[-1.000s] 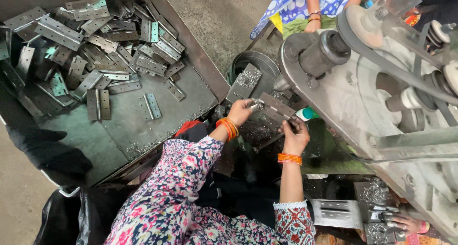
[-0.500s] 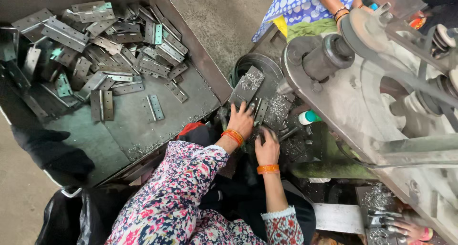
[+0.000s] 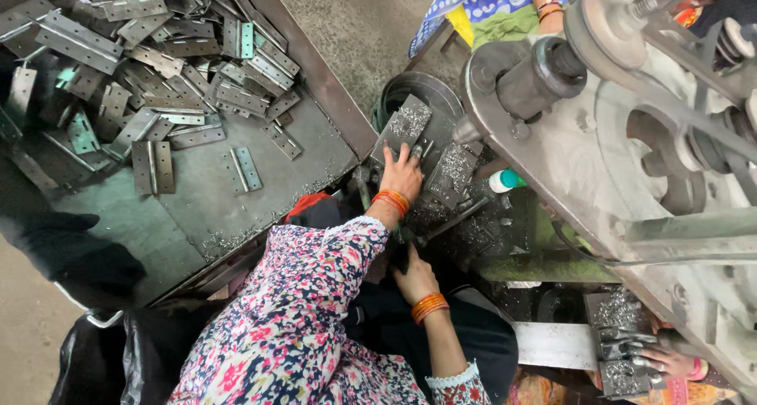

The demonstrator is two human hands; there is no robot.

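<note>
Since half a second ago the right hand (image 3: 413, 280) has dropped away from the press bed and now sits low, close to the person's lap, its fingers reaching into a dark gap beneath the machine; whether they are curled round anything there cannot be told. The left hand (image 3: 402, 171) has stayed forward on the work area, fingers spread and lying flat, with the fingertips touching the lower edge of a grey metal plate (image 3: 404, 124) that is speckled with shiny filings. That plate lies tilted just in front of a dark round bucket (image 3: 430, 89), and a second filing-covered plate (image 3: 451, 171) rests just to the right of the left hand, nearly touching it. Both wrists carry orange bangles, and the left arm wears a floral sleeve (image 3: 315, 294). To the left, a large steel tray (image 3: 236, 208) holds a heap of flat hinges (image 3: 150, 66) piled toward its far corner, with a few lying singly on its bare floor. On the right stands the heavy press (image 3: 631, 153) with its wheel and belt. Another person's hand (image 3: 670, 363) rests on small metal parts at the lower right, well apart from the person's own hands.
</note>
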